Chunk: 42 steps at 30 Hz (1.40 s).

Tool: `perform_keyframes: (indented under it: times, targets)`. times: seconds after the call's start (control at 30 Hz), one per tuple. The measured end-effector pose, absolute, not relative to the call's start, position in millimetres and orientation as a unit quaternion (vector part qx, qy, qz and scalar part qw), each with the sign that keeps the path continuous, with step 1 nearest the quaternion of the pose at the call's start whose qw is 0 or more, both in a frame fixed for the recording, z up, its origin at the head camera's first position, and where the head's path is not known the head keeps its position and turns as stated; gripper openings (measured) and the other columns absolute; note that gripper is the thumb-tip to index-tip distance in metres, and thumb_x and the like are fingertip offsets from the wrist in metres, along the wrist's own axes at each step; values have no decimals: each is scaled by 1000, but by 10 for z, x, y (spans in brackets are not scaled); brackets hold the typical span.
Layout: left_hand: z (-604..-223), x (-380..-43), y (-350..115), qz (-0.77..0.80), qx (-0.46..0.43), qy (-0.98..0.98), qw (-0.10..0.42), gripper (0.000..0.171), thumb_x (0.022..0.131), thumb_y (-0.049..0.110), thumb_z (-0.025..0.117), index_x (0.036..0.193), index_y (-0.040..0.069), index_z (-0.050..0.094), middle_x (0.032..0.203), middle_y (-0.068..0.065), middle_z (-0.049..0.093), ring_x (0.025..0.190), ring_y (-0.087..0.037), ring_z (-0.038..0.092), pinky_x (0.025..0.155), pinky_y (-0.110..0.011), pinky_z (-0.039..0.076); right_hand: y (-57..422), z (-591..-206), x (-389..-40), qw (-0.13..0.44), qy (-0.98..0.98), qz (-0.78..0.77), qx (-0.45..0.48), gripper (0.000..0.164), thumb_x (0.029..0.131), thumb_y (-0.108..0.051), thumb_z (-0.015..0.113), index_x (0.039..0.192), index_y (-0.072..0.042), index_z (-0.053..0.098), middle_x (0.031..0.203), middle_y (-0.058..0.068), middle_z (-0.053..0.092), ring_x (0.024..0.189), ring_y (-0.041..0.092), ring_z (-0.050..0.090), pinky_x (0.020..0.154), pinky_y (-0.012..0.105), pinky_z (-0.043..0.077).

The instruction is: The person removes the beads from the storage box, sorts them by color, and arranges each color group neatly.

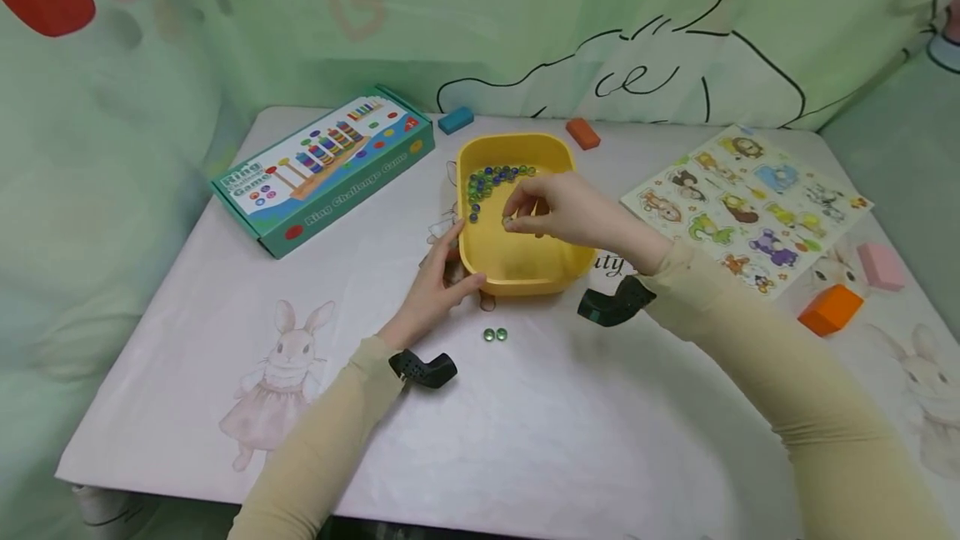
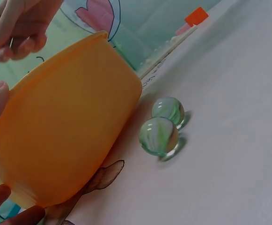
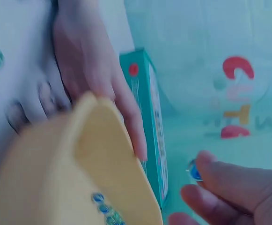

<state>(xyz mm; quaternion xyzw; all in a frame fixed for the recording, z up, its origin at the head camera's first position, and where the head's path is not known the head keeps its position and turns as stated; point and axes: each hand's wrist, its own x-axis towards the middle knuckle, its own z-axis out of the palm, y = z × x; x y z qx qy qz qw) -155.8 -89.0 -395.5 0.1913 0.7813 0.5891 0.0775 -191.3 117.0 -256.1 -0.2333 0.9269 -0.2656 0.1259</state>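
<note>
Head view: where did we have our right fingers (image 1: 527, 192)?
— Over the yellow basin (image 1: 525, 286), pinching a blue marble (image 3: 194, 170); our left fingers (image 3: 131, 122), fairly straight, touched the basin's side.
— And two green marbles (image 1: 495, 334) sat outside it, on the bench (image 1: 585, 423). What did our hold call for?
— We judged a light pinch best, since glass could slip, with the basin steadied and the marble held low.

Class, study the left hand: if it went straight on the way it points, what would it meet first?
The yellow tray: the left hand already appears to touch its near-left corner, though exact contact is hard to judge.
</note>
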Motion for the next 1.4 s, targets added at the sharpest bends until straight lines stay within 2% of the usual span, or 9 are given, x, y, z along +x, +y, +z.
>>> perform_keyframes:
  times: [0.27,0.43,0.73,0.93,1.07,1.2,1.4]
  targets:
    - [-3960,-1545,-885,592,186,780,74,80,85,50,59,148,31,13,137,-12,41,127,-22,39,107,-44,27,1246,-2731,-1416,73,895,-344,-276,14,82,-15,70,93,-8,66,70,0,57,63,13,48,56,23,39]
    - [-3967,-1550,-872,594,193,778,68,83,84,53,58,149,26,13,135,-14,43,122,-24,43,104,-45,30,1280,-2895,-1190,91,871,-373,-305,13,80,-13,72,91,-10,66,69,-4,58,58,8,49,52,22,42]
    - [-3959,-1564,-882,582,192,788,60,76,89,25,61,149,26,14,134,-15,43,121,-26,42,103,-46,30,1175,-3349,-965,126,856,-382,-324,13,78,-14,73,88,-10,65,67,-8,56,61,1,46,56,19,43]
    - [-3972,-1556,-875,583,190,788,61,77,88,41,60,148,29,15,126,-12,48,106,-20,44,88,-34,34,1083,-3563,-850,137,868,-355,-318,12,81,-19,71,90,-13,65,64,-10,53,59,-1,45,56,18,41]
    - [-3982,-1553,-875,588,194,783,59,79,86,46,59,149,27,15,123,-12,49,99,-19,43,80,-32,33,1052,-3627,-812,121,879,-335,-317,11,82,-20,70,89,-12,66,65,-11,53,60,-1,45,57,18,41]
    - [-3976,-1548,-879,590,195,781,60,76,89,35,60,149,26,15,128,-13,47,101,-20,42,82,-32,32,1037,-3637,-796,110,887,-326,-309,10,82,-18,70,88,-12,66,65,-11,54,59,-1,45,57,17,41]
    - [-3952,-1555,-880,588,196,782,65,75,90,22,59,149,27,13,138,-15,39,114,-25,42,95,-40,32,1019,-3590,-796,116,892,-307,-311,11,81,-18,71,87,-11,65,65,-10,52,60,0,44,57,18,40]
